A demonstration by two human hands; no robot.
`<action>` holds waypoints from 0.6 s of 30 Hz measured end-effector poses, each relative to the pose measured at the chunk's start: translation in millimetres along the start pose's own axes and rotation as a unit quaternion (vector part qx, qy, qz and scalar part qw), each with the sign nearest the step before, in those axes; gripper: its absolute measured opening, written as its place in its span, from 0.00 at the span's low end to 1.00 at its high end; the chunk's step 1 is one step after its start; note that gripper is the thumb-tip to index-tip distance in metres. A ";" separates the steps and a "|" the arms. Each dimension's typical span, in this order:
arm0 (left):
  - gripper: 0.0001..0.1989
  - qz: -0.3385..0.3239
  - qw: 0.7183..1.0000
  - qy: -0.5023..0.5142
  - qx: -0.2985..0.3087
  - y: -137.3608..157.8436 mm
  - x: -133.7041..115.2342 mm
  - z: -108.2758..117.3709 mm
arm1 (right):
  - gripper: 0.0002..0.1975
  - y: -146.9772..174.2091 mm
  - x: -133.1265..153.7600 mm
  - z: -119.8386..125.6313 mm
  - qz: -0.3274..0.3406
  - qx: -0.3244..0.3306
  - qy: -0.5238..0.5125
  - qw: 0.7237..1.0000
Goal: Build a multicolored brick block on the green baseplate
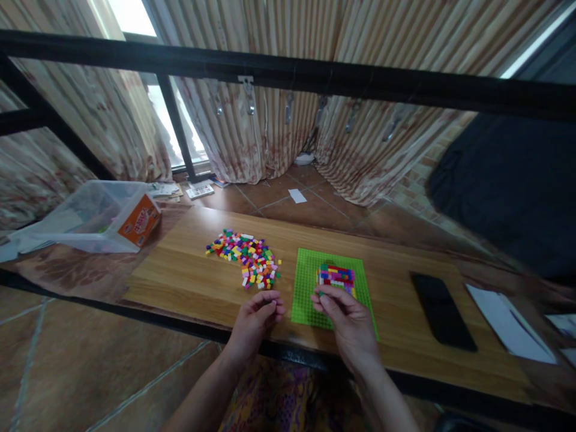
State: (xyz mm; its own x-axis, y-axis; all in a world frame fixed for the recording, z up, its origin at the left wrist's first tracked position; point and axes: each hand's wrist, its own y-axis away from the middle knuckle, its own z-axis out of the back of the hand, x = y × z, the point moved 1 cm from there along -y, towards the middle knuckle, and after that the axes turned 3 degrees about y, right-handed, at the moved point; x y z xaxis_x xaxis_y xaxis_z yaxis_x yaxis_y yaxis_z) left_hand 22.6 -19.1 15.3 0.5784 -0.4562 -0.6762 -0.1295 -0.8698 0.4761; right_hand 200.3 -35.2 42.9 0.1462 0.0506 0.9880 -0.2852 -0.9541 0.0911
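On a wooden board lies a green studded baseplate (308, 276), and on it stands a low build of multicoloured toy bricks (335, 274). My right hand (351, 318) is over the baseplate at the near side of the build, thumb and fingers pinched on a small green brick (321, 294). Left of the baseplate, my left hand (257, 318) is closed with thumb against curled fingers; whether anything is in it is hidden. Just beyond that hand spreads a pile of loose small bricks (247, 255) in many colours.
A black phone-like slab (443, 312) and white paper (510, 324) lie to the right. At the left is a clear plastic bin (99, 216) with an orange label. A dark metal rail (288, 75) crosses above the board, before striped curtains (270, 138).
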 end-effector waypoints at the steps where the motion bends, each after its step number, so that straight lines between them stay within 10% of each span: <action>1: 0.16 0.001 1.000 -0.002 0.000 -0.1 0.2 0.1 | 0.11 0.3 -0.3 1.7 -0.002 0.000 -0.004 1.000; 11: 0.17 0.000 1.000 -0.018 -0.002 -1.1 0.4 -0.3 | 0.13 -1.2 -5.0 15.9 0.011 -0.022 0.021 0.999; 18: 0.16 0.002 1.000 -0.014 0.000 -0.2 0.3 -1.2 | 0.16 -15.1 -2.4 47.5 0.117 -0.099 0.276 0.949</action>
State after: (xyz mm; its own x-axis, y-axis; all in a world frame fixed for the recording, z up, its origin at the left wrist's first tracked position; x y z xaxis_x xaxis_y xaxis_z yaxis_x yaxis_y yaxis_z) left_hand 23.8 -18.8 15.7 0.5557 -0.4640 -0.6899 -0.1315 -0.8684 0.4781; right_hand 249.2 -34.9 33.2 -0.4454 0.0424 0.8943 -0.4290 -0.8869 -0.1716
